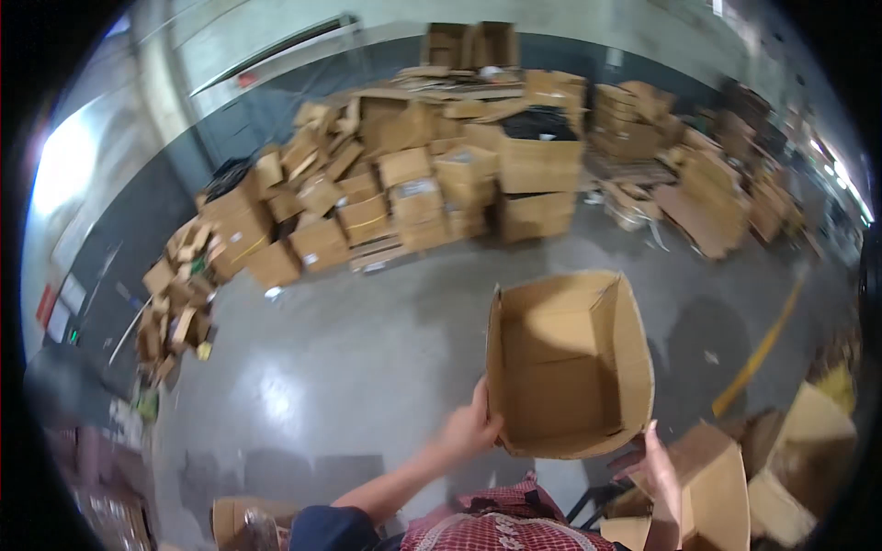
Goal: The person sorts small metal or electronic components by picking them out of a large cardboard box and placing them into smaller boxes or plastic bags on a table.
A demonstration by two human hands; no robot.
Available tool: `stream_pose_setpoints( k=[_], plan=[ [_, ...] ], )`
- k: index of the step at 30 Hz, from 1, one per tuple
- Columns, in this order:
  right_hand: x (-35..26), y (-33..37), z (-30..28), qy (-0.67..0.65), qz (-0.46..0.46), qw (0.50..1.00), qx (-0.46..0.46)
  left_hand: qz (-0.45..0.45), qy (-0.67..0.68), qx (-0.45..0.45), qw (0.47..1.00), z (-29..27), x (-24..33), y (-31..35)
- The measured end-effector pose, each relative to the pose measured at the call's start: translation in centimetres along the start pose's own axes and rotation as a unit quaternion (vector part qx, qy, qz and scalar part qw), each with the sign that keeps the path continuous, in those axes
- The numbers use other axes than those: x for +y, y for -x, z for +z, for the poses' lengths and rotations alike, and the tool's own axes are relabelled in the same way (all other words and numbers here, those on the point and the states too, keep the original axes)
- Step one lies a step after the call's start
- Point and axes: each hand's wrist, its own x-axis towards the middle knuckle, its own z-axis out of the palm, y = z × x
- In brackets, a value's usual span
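An open-topped brown cardboard box [559, 411] is held up in front of me, its inside facing me and nothing showing in it. My left hand [470, 428] is closed on the box's near left side, its fingers partly hidden behind the cardboard. At the near right corner, my right hand [660, 468] has its thumb against the box's edge and its fingers under it. The box hangs above the grey floor, clear of the other cartons.
Stacked and flattened cartons [418, 207] line the far wall, and a tall box [540, 165] holds black plastic. More cardboard [712, 197] is heaped at the far right. Open cartons [721, 487] stand close on my right; another carton [227, 523] is near left. A yellow line [763, 354] marks the floor.
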Motion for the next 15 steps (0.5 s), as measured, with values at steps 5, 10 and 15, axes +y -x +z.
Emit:
stream_pose_setpoints(
  k=[5,10,15],
  plan=[
    [0.2,-17.1,7.4,0.154,0.150,0.972,-0.094,-0.110,-0.034,0.092,0.989,-1.1,-7.1,-0.4],
    [2.5,-31.2,10.3,0.101,0.106,0.978,-0.147,-0.256,0.156,0.074,0.951,-2.7,-8.2,-5.5],
    [-4.6,-37.9,11.4,-0.095,0.155,0.972,-0.147,-0.162,0.456,0.137,0.865,-5.1,-6.4,-12.4]
  ],
)
